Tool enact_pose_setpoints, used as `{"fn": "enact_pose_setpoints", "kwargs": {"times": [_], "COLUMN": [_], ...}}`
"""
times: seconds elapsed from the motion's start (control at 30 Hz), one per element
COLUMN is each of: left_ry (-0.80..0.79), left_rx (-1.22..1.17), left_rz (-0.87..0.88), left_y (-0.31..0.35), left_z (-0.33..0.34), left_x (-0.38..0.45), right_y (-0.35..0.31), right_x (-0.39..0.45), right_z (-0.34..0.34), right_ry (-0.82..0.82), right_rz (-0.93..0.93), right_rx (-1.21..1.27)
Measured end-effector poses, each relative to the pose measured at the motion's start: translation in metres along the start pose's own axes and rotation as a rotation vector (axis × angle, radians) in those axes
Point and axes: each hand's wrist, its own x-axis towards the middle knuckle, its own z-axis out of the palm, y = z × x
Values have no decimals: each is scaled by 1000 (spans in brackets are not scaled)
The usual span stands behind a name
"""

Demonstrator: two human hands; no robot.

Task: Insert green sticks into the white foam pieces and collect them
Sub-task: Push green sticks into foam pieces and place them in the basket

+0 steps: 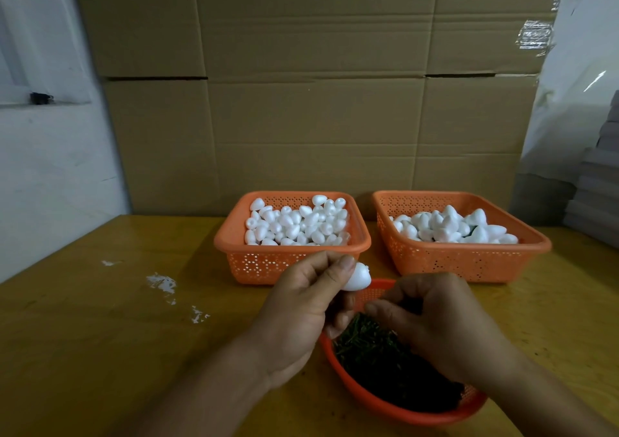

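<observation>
Foam piece held above the stick basket

A white foam piece was pinched by the left hand; the right hand's fingers were curled over green sticks in the near basket on the worktop; whether a stick was gripped could not be told.

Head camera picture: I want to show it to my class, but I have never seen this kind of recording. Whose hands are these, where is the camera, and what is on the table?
The camera sits on a person's head, looking down at their own bare hands. The left hand pinches one white foam piece. The right hand reaches into a near basket of green sticks; whether it holds one is hidden. Behind, on the wooden table, two orange baskets hold more foam pieces.
</observation>
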Motion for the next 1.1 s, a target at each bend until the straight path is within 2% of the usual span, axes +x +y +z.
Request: {"fn": "enact_pose_setpoints", "kwargs": {"times": [0.1, 0.2, 0.37, 0.47, 0.57, 0.8, 0.93, 1.1], "left_ry": [3, 14, 20, 23, 30, 13, -3, -6], "left_rx": [-12, -45, -71, -78, -79, -85, -108, -122], "left_rz": [-21, -55, -83, -92, -104, -92, -95, -92], "left_y": [-1, -1, -1, -1, -1, -1, -1, 0], "left_z": [-1, -2, -3, -3, -3, -5, -5, -5], "left_x": [0, 1, 2, 2, 3, 4, 4, 3], "right_y": [-3, -4, -1, 1, -1, -15, -17, -17], "right_x": [-1, -1, -1, -1, 0, -2, -3, -4], "right_z": [-4, -6, -7, -7, -5, -8, -9, -6], "right_ry": [-48, -18, -70, -40, -12, 248, 228, 157], "right_rz": [68, 90, -48, -84, -88, -203, -167, -98], "right_rx": [163, 261, 142, 105, 238, 581, 713, 762]}}
